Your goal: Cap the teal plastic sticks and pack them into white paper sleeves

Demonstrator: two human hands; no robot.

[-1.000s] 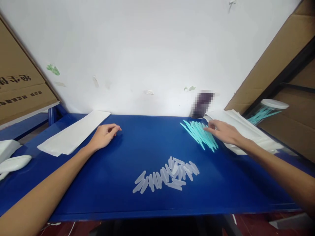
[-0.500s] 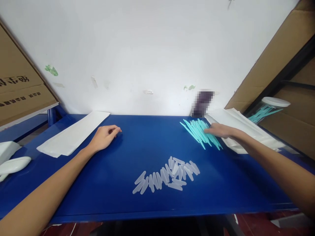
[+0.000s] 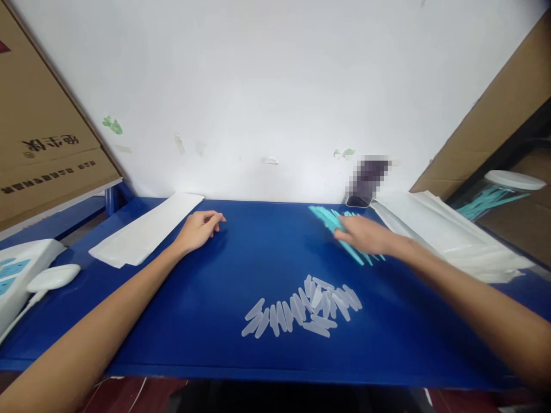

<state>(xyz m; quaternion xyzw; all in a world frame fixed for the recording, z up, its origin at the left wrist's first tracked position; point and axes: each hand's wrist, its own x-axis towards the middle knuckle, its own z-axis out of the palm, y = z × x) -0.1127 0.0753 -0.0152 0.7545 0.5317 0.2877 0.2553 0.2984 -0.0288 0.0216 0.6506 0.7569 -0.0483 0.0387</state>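
Note:
My right hand (image 3: 364, 234) lies flat on a pile of thin teal plastic sticks (image 3: 322, 215) at the back right of the blue table (image 3: 193, 321), fingers stretched over them and pointing left. My left hand (image 3: 200, 228) rests on the bare table at the back left, fingers loosely curled, holding nothing. Nearest to it is a stack of white paper sleeves (image 3: 146, 232). A heap of several translucent white caps (image 3: 307, 307) lies at the table's middle front, between my forearms.
More white sleeves (image 3: 443, 229) are stacked at the right, beside a jar of teal sticks (image 3: 499, 195). A dark, pixelated object (image 3: 365, 180) leans on the wall. A cardboard box (image 3: 43, 155) stands left, above a white device (image 3: 17, 269) with a white handpiece (image 3: 54, 276).
My right hand has slid left from the pile's right edge onto the teal sticks. The view has shifted a little to the left. My left hand has stayed still.

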